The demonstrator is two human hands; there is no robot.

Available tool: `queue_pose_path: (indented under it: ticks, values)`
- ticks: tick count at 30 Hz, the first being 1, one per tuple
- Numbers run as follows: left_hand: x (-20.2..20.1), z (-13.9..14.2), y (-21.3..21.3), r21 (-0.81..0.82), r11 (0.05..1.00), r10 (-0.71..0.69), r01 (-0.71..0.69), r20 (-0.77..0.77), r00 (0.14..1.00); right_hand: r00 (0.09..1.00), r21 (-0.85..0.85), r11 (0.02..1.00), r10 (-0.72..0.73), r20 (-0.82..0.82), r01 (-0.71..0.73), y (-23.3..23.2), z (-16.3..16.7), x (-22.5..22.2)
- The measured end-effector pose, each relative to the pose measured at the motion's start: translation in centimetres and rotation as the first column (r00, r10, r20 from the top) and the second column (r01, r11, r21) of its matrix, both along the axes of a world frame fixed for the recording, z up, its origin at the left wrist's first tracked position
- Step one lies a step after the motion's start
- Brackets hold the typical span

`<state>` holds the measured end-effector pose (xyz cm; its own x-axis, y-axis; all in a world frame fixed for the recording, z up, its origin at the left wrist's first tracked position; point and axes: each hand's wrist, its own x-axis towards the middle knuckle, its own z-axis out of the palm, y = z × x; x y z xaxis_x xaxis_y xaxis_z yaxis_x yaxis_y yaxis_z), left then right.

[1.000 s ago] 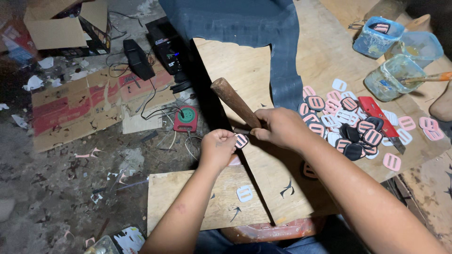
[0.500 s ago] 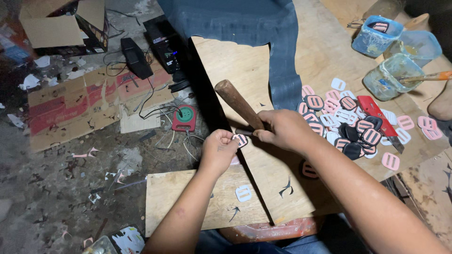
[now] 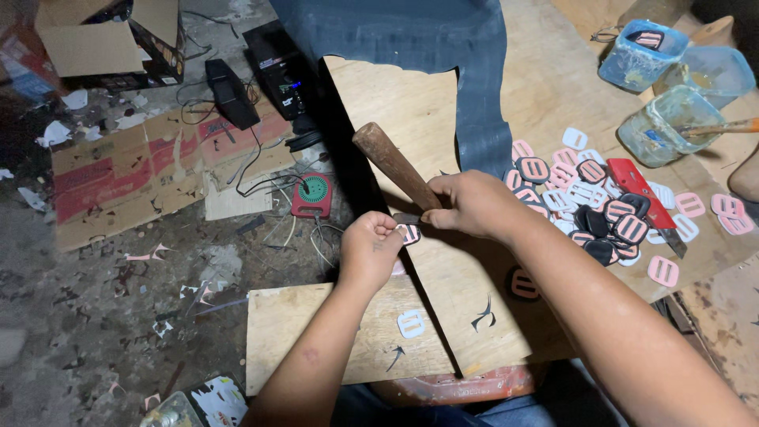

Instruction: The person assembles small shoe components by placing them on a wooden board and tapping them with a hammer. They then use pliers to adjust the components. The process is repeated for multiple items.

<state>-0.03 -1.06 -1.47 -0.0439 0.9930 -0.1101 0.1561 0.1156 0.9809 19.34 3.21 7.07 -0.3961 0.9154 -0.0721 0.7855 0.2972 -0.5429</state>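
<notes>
Dim, warm light from above; dark, murky corners; mostly sharp.

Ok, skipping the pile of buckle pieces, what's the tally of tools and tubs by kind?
Plastic tubs: 3 (blue tub, pale blue tub, clear tub)
Wooden-handled tool, in right hand: 1
Red cutter: 1
Brush: 1
Total: 6

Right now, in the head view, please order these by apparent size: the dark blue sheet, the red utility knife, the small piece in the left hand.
1. dark blue sheet
2. red utility knife
3. small piece, pinched in the left hand
</notes>
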Motion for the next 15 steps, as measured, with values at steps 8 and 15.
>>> queue_pose_path:
  ticks: [8,15]
  values:
    - [-0.6,0.7,-1.3,0.093,0.996,-0.002,0.01,-0.083,0.997,0.993,0.036,0.995,-0.094,-0.065,0.096,-3.0,0.0,1.6]
    - [-3.9,0.3,-8.6,0.141,0.981,-0.143,0.136,0.042,0.989,0.867,0.307,0.908,-0.108,-0.486,0.285,-15.9,0.5,4.5]
